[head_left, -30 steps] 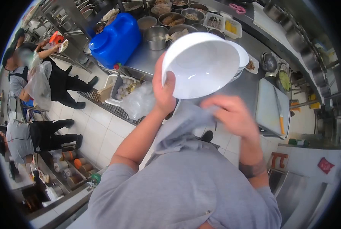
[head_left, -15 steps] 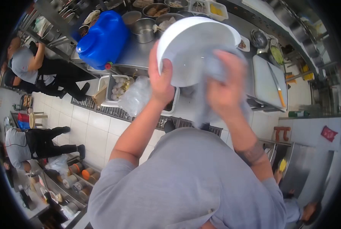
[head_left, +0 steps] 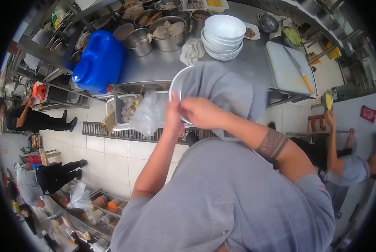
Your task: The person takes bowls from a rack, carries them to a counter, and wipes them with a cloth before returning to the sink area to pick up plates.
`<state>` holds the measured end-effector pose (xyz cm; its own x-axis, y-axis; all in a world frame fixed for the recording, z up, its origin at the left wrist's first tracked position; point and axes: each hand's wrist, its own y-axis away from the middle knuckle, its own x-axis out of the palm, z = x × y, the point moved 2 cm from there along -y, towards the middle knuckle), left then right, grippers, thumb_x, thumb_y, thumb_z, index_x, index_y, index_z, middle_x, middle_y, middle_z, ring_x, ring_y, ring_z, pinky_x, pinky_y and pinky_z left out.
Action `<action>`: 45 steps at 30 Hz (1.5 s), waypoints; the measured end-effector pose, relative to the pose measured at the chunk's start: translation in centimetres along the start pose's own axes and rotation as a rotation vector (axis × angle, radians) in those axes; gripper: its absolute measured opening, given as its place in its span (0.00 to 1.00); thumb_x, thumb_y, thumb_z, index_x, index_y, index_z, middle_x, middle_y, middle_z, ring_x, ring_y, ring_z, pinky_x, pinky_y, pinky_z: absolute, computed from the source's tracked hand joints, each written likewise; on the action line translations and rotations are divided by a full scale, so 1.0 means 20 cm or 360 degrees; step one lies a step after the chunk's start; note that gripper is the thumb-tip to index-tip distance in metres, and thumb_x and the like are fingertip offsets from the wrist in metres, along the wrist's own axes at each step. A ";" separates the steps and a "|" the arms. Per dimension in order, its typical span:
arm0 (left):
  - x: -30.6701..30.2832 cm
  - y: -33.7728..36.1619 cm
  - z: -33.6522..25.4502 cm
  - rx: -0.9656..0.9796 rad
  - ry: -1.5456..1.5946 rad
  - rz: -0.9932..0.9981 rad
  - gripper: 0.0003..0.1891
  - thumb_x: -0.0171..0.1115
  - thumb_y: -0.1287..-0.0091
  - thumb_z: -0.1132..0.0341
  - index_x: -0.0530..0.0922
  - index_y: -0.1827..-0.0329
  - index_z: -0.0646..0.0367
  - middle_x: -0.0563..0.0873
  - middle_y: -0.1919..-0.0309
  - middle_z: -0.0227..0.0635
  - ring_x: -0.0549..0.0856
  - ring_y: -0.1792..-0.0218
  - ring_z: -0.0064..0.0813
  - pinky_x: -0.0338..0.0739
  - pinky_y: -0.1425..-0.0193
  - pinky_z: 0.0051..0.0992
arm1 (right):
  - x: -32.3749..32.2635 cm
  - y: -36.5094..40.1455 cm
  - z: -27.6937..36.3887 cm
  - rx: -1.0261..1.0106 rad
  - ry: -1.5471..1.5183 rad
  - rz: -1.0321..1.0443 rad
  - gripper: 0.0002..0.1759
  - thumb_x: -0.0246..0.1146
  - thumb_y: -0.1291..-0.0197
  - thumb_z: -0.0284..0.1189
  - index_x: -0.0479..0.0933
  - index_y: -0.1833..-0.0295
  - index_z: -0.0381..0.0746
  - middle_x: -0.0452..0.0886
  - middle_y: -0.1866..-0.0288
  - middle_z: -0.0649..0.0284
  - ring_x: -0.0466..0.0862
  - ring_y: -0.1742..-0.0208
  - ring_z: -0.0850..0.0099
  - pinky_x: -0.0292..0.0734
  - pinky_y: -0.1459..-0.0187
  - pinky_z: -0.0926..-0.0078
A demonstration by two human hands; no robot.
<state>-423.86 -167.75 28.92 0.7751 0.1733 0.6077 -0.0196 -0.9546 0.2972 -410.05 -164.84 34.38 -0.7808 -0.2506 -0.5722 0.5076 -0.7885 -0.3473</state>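
A white bowl [head_left: 176, 82] is tilted up in front of my chest, its right part hidden by a grey cloth [head_left: 225, 86]. My left hand [head_left: 174, 114] grips the bowl's near left edge. Close beside it, my right hand [head_left: 199, 112] is closed on the cloth, pressed to the bowl's near side. Beyond the cloth, a stack of white bowls [head_left: 224, 31] stands on the steel counter [head_left: 154, 69], with a crumpled pale cloth [head_left: 192, 51] to its left.
A blue jug [head_left: 98, 61] and metal pots [head_left: 138, 42] stand on the left. A knife [head_left: 299, 69] lies on a white cutting board [head_left: 283, 69] at right. Below the counter is a plastic bag [head_left: 149, 114]. Other people [head_left: 352, 168] are at both sides.
The bowl has come lower and turned more on edge. My right hand has moved left and down with the cloth. The stack of bowls now shows, and a person at right has come into view.
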 end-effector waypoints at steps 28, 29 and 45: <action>-0.56 0.17 0.34 -0.0418 -0.1090 -0.0536 0.18 0.57 0.35 0.71 0.82 0.55 0.86 0.89 0.70 0.58 0.91 0.76 0.47 0.87 0.77 0.36 | -0.96 0.64 0.05 0.0621 -0.2403 0.0096 0.44 0.55 0.26 0.61 0.67 0.21 0.35 0.70 0.21 0.48 0.72 0.21 0.52 0.63 0.21 0.51; -0.56 0.17 0.35 -0.0436 -0.1131 -0.0500 0.18 0.57 0.35 0.71 0.82 0.56 0.86 0.89 0.70 0.58 0.91 0.76 0.47 0.87 0.77 0.37 | -0.93 0.61 0.06 0.0597 -0.2392 0.0117 0.44 0.56 0.27 0.60 0.67 0.22 0.35 0.71 0.22 0.48 0.72 0.22 0.52 0.64 0.22 0.51; 0.54 0.07 0.98 -0.0440 -0.0933 -0.0129 0.15 0.60 0.40 0.69 0.83 0.72 0.79 0.84 0.82 0.48 0.84 0.84 0.38 0.80 0.79 0.38 | -0.66 0.88 -0.44 -0.0076 0.0442 0.0342 0.44 0.68 0.40 0.58 0.74 0.30 0.34 0.83 0.39 0.42 0.84 0.37 0.51 0.78 0.38 0.52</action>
<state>-403.12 -172.08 21.42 0.9953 0.0067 0.0964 -0.0478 -0.8330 0.5512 -387.49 -170.48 29.21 -0.5287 -0.2407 -0.8140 0.6712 -0.7056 -0.2273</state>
